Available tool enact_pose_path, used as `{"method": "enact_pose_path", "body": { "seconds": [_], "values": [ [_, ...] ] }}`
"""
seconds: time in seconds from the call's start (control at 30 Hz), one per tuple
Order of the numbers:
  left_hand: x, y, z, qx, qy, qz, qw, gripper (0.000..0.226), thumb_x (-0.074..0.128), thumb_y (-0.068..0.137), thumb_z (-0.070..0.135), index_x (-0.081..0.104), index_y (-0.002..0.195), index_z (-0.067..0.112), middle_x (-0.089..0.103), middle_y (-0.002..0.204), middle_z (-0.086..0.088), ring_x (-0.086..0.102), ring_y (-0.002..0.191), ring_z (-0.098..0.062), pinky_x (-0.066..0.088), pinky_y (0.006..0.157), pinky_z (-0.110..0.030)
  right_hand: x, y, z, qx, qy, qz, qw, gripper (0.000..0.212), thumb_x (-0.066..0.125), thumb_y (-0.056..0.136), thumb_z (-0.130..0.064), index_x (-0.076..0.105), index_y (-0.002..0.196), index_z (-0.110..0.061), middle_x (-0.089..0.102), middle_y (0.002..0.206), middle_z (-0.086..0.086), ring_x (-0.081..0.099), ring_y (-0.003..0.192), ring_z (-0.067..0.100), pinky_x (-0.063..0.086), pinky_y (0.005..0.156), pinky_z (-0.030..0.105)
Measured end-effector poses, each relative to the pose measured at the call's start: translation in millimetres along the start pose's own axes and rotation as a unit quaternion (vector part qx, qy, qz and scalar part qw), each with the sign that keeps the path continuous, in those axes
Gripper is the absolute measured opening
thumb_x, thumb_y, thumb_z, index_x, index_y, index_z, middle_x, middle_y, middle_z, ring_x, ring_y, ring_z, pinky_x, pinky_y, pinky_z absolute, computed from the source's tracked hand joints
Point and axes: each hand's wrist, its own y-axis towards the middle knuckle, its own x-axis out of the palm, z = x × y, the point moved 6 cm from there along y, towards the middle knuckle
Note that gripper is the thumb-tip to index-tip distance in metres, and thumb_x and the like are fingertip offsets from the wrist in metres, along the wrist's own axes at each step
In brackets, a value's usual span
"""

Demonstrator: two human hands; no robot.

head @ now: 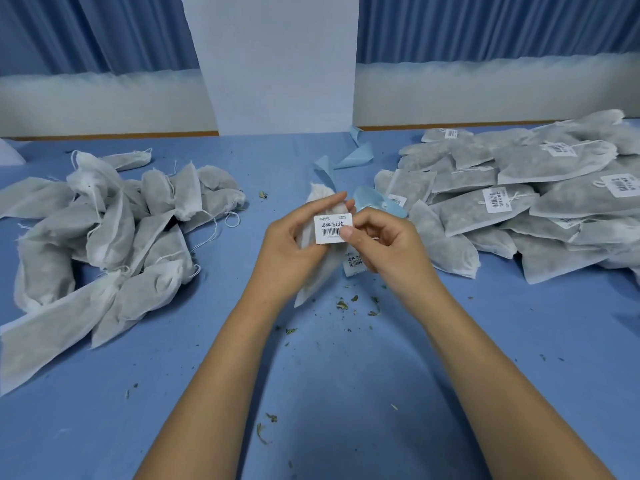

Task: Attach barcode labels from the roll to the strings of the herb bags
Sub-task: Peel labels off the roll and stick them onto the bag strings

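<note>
Both bare forearms reached forward from the lower edge and met at the centre. The left hand (294, 247) curled round a herb bag (322, 195), its fingertips behind a barcode label (332, 229). The right hand (384, 244) pinched the label's right edge, thumb on its face, the other fingers curled.

1 barcode label (333, 229) and 1 herb bag (317, 282) are held in 2 hands. 2 heaps of bags lie on the surface (346, 375): 1 plain heap (104, 237) at 9 o'clock and 1 tagged heap (536, 209) at 3 o'clock, both too overlapped to count. At least 5 tags show there. At least 2 blue paper strips (358, 155) lie at 12 o'clock.
</note>
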Motion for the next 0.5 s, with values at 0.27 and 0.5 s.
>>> {"method": "enact_pose_path", "body": {
  "seconds": [0.27, 0.5],
  "values": [
    [5, -2, 2, 0.014, 0.035, -0.055, 0.998, 0.055, 0.055, 0.082, -0.007, 0.059, 0.131, 0.017, 0.063, 0.132, 0.001, 0.054, 0.128, -0.014, 0.042, 0.108, -0.034, -6, 2, 8, 0.001, -0.060, 0.061, 0.996, 0.016, 0.069, 0.085, -0.011, 0.063, 0.072, -0.004, 0.042, 0.060, 0.020, 0.036, 0.058, 0.021, 0.033, 0.056, 0.026],
    [8, -1, -2, -0.001, -0.011, -0.042, 0.999, 0.036, 0.052, 0.097, -0.001, 0.061, 0.128, 0.015, 0.067, 0.125, 0.002, 0.058, 0.124, -0.013, 0.047, 0.102, -0.028, -13, 0, 13, 0.021, -0.159, 0.120, 0.980, 0.027, 0.076, 0.077, -0.035, 0.062, 0.058, -0.023, 0.040, 0.045, -0.012, 0.034, 0.048, 0.009, 0.032, 0.054, 0.030]
  ]
}}
